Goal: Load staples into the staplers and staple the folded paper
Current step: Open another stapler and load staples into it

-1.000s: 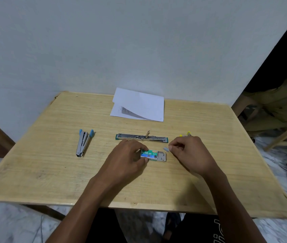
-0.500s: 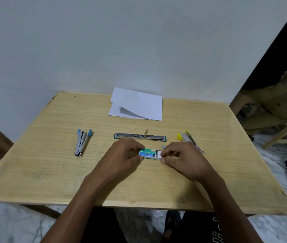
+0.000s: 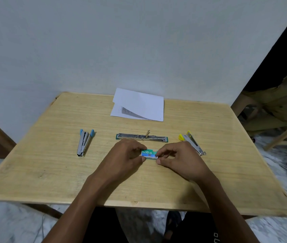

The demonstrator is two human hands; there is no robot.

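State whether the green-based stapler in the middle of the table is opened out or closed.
Opened out. The green-based stapler lies stretched in one long flat line on the table, its metal channel facing up.

Both forearms are extended forward over the table, bare, converging toward the middle. Left hand [image 3: 127, 155] is curled palm-down, thumb and index pinched on the staple box [image 3: 149, 153] from its left end. Right hand [image 3: 177, 159] is curled likewise, fingertips [image 3: 158, 161] pressed against the box's right end.
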